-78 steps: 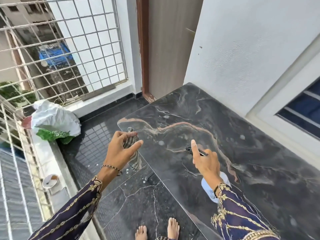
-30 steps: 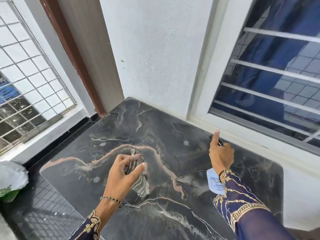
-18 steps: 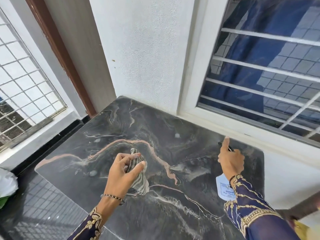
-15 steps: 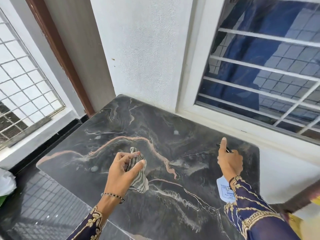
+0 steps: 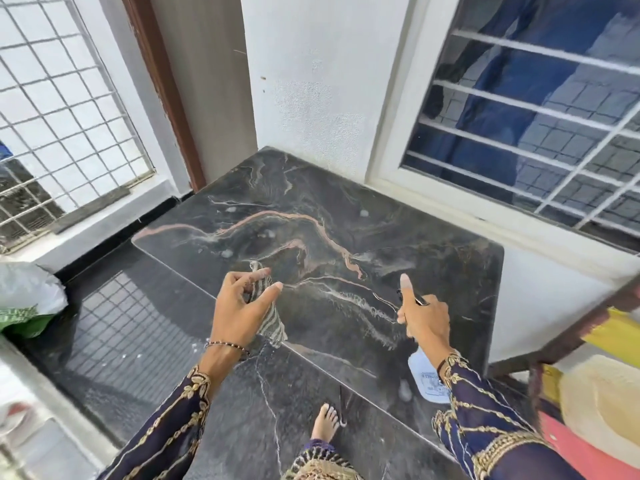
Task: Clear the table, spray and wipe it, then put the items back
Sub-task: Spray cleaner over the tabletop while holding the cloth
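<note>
The black marble table (image 5: pixel 433 258) with pink and white veins stands against the white wall, with small wet droplets scattered on its top. My left hand (image 5: pixel 239 306) holds a striped grey cloth (image 5: pixel 272 323) above the table's near-left edge. My right hand (image 5: pixel 420 315) grips a spray bottle (image 5: pixel 427 377) by its neck, forefinger raised over the black nozzle, above the table's near-right part. The bottle's pale body with a label hangs below my wrist.
A barred window (image 5: pixel 540 109) sits behind the table on the right. A wooden door (image 5: pixel 194 81) and a metal grille (image 5: pixel 59 109) are to the left. A white plastic bag (image 5: pixel 24 299) lies on the ledge at the left. A wooden frame with colourful fabric (image 5: pixel 595 393) stands at the right.
The view has swung from the table's left end to its right end and back toward me. My right hand with the bottle has drawn nearer. The cloth stays in my left hand.
</note>
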Motion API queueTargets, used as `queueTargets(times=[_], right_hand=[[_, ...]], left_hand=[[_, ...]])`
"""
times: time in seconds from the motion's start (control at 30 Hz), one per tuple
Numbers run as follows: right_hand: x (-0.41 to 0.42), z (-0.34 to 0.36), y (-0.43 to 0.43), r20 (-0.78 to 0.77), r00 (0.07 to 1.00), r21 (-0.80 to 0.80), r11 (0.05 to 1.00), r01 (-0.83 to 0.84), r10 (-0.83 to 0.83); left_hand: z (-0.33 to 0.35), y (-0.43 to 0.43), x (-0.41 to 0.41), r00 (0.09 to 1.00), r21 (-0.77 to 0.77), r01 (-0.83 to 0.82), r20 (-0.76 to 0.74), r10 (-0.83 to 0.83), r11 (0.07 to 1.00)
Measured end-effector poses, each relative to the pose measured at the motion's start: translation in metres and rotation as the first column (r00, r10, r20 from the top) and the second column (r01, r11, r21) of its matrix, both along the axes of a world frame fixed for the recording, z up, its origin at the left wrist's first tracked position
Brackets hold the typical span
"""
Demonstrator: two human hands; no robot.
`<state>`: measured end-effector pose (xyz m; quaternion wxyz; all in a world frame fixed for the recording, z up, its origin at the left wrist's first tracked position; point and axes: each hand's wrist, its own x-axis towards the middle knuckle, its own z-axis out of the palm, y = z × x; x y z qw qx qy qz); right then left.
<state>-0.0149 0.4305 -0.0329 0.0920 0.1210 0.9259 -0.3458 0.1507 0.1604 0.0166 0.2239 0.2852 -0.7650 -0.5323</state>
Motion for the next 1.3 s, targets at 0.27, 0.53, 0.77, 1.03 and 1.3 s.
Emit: queueTargets(times=[0.27, 0.53, 0.77, 1.03, 1.3], right_hand=[[0.076, -0.006, 0.003, -0.028, 0.998, 0.021, 0.998, -0.062, 0.063], [0.117, -0.007, 0.033, -0.047, 0.999, 0.007, 1.000, -0.024, 0.025], [0.124, -0.021, 0.099, 0.021, 0.996, -0.009, 0.996, 0.085, -0.085], [0.134, -0.028, 0.158, 0.019, 0.988, 0.063, 0.987, 0.149, -0.150], [0.089, -0.031, 0.198, 0.029, 0.968, -0.150, 0.956, 0.250, -0.249]], left_hand=[[0.001, 0.016, 0.046, 1.000, -0.005, 0.002, 0.025, -0.002, 1.000], [0.000, 0.037, 0.049, 0.998, 0.057, 0.057, -0.005, -0.057, 0.997], [0.005, 0.065, 0.020, 0.987, 0.103, 0.158, -0.028, -0.156, 0.982], [0.004, 0.117, -0.027, 0.951, 0.190, 0.309, -0.035, -0.308, 0.932], [0.005, 0.176, -0.080, 0.923, 0.210, 0.379, -0.010, -0.386, 0.901]])
